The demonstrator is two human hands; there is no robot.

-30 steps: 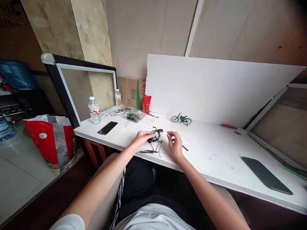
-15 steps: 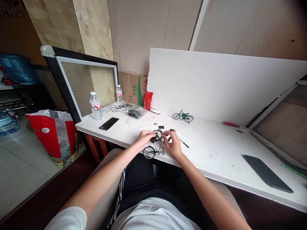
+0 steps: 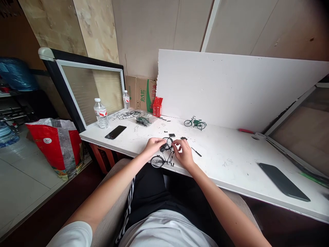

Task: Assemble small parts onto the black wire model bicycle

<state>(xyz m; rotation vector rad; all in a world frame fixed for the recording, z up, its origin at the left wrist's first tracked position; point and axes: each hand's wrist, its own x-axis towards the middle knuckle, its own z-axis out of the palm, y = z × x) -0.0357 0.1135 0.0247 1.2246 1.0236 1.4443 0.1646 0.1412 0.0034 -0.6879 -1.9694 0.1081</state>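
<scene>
Head view, hands: the left hand pinched the upper wheel of the black bike from the left; the right hand had its fingertips closed together on a small part at that same wheel.
Head view, bike: it sat at the near edge of the table, between the two hands, tilted, with one wheel up in the fingers and the other hanging toward the lap.
Head view, doing it well: I judged the left grip should only steady the wheel, so the right could work lightly; the part looked thin and easy to bend, and resting the frame on the table would help.
Head view, bikes: two, the black one in hand and a green bike standing farther back.
Head view, bottles: two, a bottle by the phone and a smaller one behind.
Head view, phones: two, the second a dark phone far right.
Head view, loose bits: a bag of parts, a red box, a thin black tool.
</scene>
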